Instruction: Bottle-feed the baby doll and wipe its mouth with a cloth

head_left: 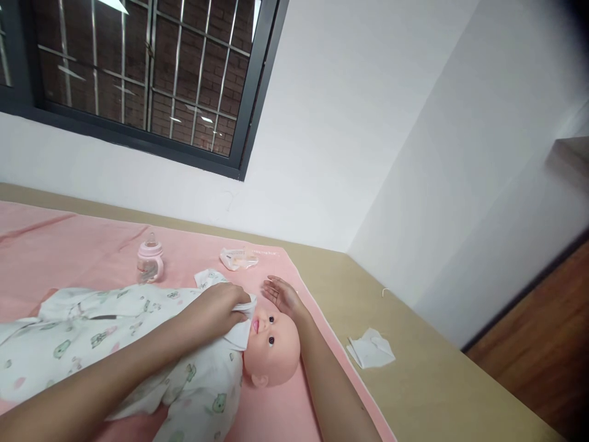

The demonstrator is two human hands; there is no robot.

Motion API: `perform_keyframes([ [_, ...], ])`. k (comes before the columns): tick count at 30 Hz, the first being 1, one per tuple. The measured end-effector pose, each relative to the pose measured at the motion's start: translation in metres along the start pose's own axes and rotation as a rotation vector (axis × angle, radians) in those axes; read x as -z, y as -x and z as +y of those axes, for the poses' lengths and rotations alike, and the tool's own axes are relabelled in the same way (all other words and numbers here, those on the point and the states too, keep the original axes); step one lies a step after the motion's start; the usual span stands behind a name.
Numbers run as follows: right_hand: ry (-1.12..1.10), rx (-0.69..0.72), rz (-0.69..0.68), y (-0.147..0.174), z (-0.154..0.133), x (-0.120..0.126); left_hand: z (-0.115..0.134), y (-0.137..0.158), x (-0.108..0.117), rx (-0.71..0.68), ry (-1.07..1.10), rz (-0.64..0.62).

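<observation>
A baby doll [284, 353] lies on its back on a pink cloth, its head toward the right. It wears white printed baby clothes [133, 313] with small green and pink figures. At the neck, my left hand [225, 307] pinches the white collar [240, 334] between thumb and fingers, close to the doll's chin. Beyond the top of the doll's head, my right hand [281, 294] rests with its fingers stretched out and nothing in it. My right forearm runs alongside the head.
On the pink cloth [55, 245] stands a baby bottle [150, 259] with a pink collar and handle. A clear plastic packet [238, 258] lies near the cloth's far edge. A folded white cloth [372, 348] is on the wooden surface [414, 374] at right. Behind are a wall and barred window [147, 80].
</observation>
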State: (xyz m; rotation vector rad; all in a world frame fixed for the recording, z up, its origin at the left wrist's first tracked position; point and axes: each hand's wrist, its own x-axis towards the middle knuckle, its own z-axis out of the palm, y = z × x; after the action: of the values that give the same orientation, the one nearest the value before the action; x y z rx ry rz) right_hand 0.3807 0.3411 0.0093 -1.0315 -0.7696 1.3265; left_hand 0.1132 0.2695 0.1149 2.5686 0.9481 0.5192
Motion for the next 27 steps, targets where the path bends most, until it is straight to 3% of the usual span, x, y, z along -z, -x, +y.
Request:
perform_keyframes([
  [13, 0.007, -0.006, -0.001, 0.0029, -0.0013, -0.0035, 0.0036, -0.0018, -0.0062, -0.073, -0.015, 0.017],
  [27, 0.024, 0.011, -0.016, 0.0012, 0.0006, -0.0021, 0.0074, -0.0017, -0.005, -0.052, 0.025, 0.029],
])
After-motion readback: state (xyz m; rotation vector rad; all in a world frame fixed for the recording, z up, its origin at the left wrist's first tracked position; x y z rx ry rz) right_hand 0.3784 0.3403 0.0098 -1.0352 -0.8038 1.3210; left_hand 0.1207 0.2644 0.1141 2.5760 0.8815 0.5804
